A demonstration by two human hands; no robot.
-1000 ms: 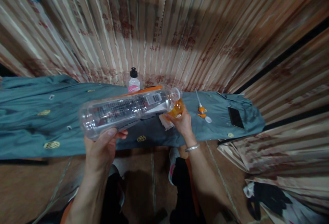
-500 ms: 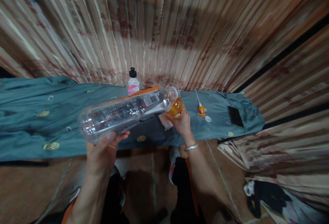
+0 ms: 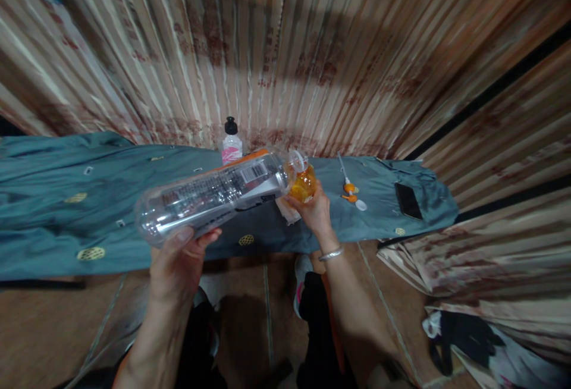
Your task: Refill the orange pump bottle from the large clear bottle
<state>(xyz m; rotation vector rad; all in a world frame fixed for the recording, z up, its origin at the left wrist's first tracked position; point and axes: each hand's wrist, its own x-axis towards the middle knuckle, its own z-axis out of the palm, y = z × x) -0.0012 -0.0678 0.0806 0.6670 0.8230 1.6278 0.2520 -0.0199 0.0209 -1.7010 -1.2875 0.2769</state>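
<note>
My left hand (image 3: 178, 258) is closed around a big clear plastic bottle (image 3: 214, 198) from below. The bottle lies tilted nearly sideways, barcode label facing up, its neck pointing right. Closed in my right hand (image 3: 316, 207) is a smaller clear bottle (image 3: 304, 185) with amber-yellow contents. The big bottle's mouth overlaps the smaller bottle's top; whether they touch I cannot tell. Right of this hand, an orange pump head with a tube (image 3: 348, 188) rests on the cloth beside a white cap (image 3: 361, 205). A pale item (image 3: 289, 212) shows partly behind my right fingers.
A bottle with a black cap and pink label (image 3: 231, 142) stands behind the big bottle. Toward the right end of the green cloth-covered table (image 3: 111, 163) lies a black phone (image 3: 408, 201). Pleated curtains (image 3: 267, 50) hang close behind, and a dark bag (image 3: 468, 341) sits lower right.
The big bottle has moved slightly left and turned a little in my left hand, its neck now nearer the smaller bottle's top. My right hand has hardly moved.
</note>
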